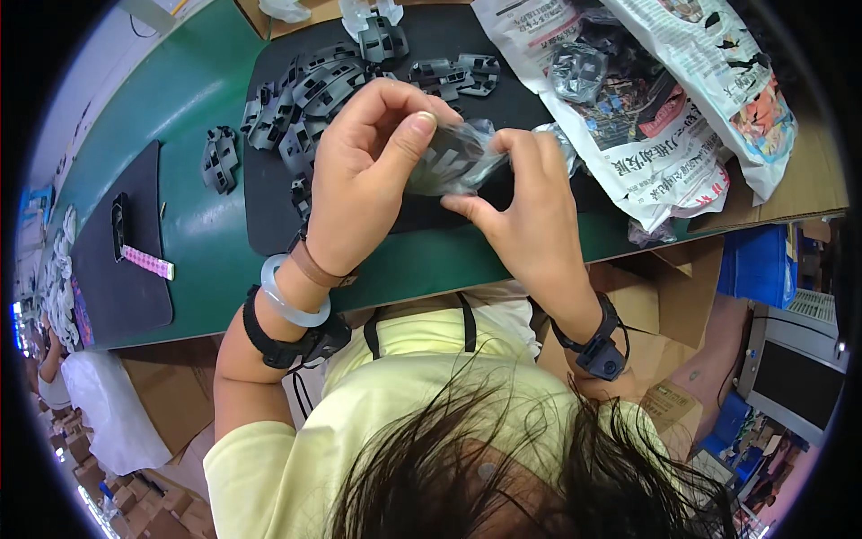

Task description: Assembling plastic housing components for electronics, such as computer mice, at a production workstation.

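Observation:
Between my two hands, above the near edge of a black mat (386, 235), is a see-through plastic bag (456, 160) with a dark part showing inside. My left hand (366, 171) pinches its upper left side between thumb and curled fingers. On the opposite side, the fingers and thumb of my right hand (539, 211) close on the crinkled plastic. Just beyond my left hand lies a pile of black and grey moulded plastic parts (314, 85). Another such part (219, 160) lies apart on the green tabletop (202, 247).
To the right, printed newspaper-like wrapping (655, 171) holds several bagged parts (577, 72). A second dark mat (135, 292) at left carries a black narrow object (118, 225) with a pink patterned strip (147, 262). Cardboard boxes (642, 301) and a blue bin (757, 267) stand below the table's right side.

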Motion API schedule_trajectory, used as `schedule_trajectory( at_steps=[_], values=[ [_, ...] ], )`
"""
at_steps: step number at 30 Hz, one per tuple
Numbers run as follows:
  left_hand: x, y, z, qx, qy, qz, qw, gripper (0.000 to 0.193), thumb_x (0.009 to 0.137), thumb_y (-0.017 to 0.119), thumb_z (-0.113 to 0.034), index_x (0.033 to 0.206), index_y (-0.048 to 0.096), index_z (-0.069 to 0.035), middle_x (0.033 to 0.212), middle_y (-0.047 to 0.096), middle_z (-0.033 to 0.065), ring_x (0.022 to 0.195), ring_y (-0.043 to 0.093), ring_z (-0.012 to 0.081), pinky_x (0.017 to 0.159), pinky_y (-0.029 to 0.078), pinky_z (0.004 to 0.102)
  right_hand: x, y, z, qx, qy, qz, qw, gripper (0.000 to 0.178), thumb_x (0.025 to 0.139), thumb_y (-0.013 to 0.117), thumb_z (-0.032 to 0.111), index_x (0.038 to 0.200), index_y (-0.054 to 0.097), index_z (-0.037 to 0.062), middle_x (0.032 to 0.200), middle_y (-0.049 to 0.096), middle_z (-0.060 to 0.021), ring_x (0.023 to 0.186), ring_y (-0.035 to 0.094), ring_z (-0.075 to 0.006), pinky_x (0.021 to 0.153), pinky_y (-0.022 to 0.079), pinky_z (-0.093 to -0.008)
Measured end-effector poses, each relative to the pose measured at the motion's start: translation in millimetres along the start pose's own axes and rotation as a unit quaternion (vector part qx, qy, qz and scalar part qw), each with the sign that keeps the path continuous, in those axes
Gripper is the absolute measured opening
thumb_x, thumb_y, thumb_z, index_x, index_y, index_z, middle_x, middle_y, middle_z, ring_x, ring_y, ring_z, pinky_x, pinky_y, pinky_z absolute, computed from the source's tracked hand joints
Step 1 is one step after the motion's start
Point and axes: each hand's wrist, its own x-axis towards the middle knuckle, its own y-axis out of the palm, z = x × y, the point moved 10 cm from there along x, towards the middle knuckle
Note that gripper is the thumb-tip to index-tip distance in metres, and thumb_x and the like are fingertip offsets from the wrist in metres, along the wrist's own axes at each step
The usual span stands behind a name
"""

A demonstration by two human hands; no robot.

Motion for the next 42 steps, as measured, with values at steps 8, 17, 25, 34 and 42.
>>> schedule_trajectory(
  at_steps=[8,17,25,34,42],
  values=[
    [9,-21,-13,-0.005,0.031,-0.008,0.999,0.013,0.093,0.047,-0.013,0.099,0.049,-0.001,0.099,0.06,0.0112,0.092,0.06,0.0203,0.085,0.046,0.0314,21,26,-11,0.452,0.045,0.159,0.876,0.025,0.083,0.062,0.012,0.104,0.054,0.0001,0.093,0.058,-0.0046,0.086,0.054,-0.0092,0.075,0.043,-0.0215],
    [9,-64,-36,0.026,0.045,-0.093,0.994,0.013,0.09,0.05,-0.012,0.092,0.055,0.0,0.092,0.063,0.0068,0.082,0.055,0.0094,0.077,0.042,0.0211,64,-18,-1,0.27,-0.061,0.012,0.961,0.011,0.078,0.067,0.009,0.079,0.064,-0.0021,0.083,0.062,-0.0018,0.076,0.055,-0.006,0.066,0.042,-0.0188],
    [9,-95,-45,0.19,-0.005,-0.118,0.975,0.018,0.087,0.055,-0.014,0.092,0.06,0.003,0.086,0.06,0.0008,0.075,0.048,0.0041,0.068,0.038,0.0174,90,17,43,0.273,-0.062,0.262,0.924,0.013,0.08,0.065,0.012,0.087,0.066,0.0008,0.074,0.059,0.0007,0.064,0.048,-0.0049,0.056,0.038,-0.0193],
    [17,-122,-67,0.096,0.114,-0.203,0.968,0.022,0.09,0.053,-0.015,0.098,0.055,0.005,0.091,0.061,0.006,0.079,0.052,0.0079,0.076,0.041,0.0199,123,-11,67,0.439,-0.002,0.21,0.874,0.016,0.083,0.061,0.006,0.095,0.062,-0.0044,0.067,0.057,-0.0012,0.054,0.048,-0.007,0.05,0.04,-0.0197],
    [8,-144,-117,0.026,0.332,-0.213,0.919,0.02,0.093,0.044,-0.009,0.104,0.048,0.007,0.102,0.056,0.0136,0.1,0.056,0.0236,0.097,0.042,0.0401,117,-65,113,0.542,-0.211,-0.013,0.813,0.016,0.084,0.061,0.009,0.095,0.06,-0.0024,0.074,0.06,-0.0043,0.059,0.053,-0.0084,0.052,0.042,-0.021]
  ],
)
